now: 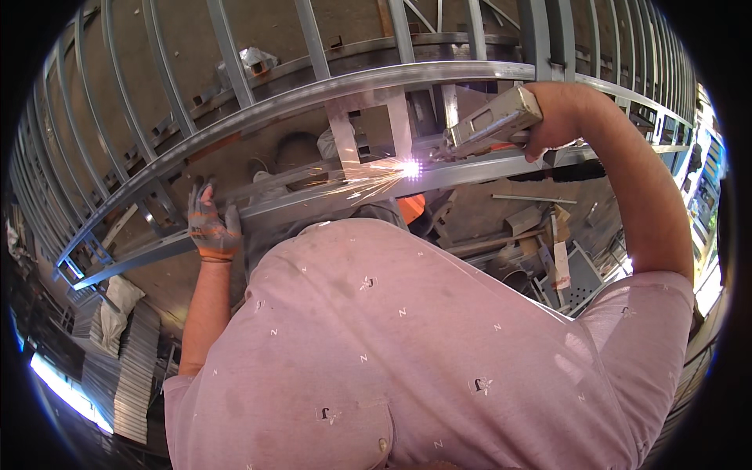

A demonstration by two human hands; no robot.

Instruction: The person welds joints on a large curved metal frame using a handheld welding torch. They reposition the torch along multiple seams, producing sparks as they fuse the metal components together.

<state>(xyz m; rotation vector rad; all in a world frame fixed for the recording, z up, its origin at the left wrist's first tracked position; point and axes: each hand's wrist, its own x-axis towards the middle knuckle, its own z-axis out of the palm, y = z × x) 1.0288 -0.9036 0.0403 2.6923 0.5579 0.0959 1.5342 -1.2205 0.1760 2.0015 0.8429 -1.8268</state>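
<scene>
My right hand (552, 117), bare, is closed around a boxy, metallic handheld welding tool (495, 123). The tool's narrow nose points left and down at a bright weld spot (411, 168) on a long steel bar (462, 171). Orange sparks (352, 180) spray leftward along the bar. Farther left, my left hand (213, 223) lies over the same bar in a grey and orange work glove. Its fingers point upward, with the thumb apart from them. Whatever contact the palm has with the bar is hidden. Short flat steel pieces (343, 135) run from this bar to the curved-looking rail beyond.
A long steel rail (345, 78) crosses ahead, with many upright bars (227, 51) beyond it. Below right lie metal scraps and offcuts (540, 227) and a perforated plate (581, 266). At lower left are corrugated sheets (135, 368) and a whitish sack (119, 307).
</scene>
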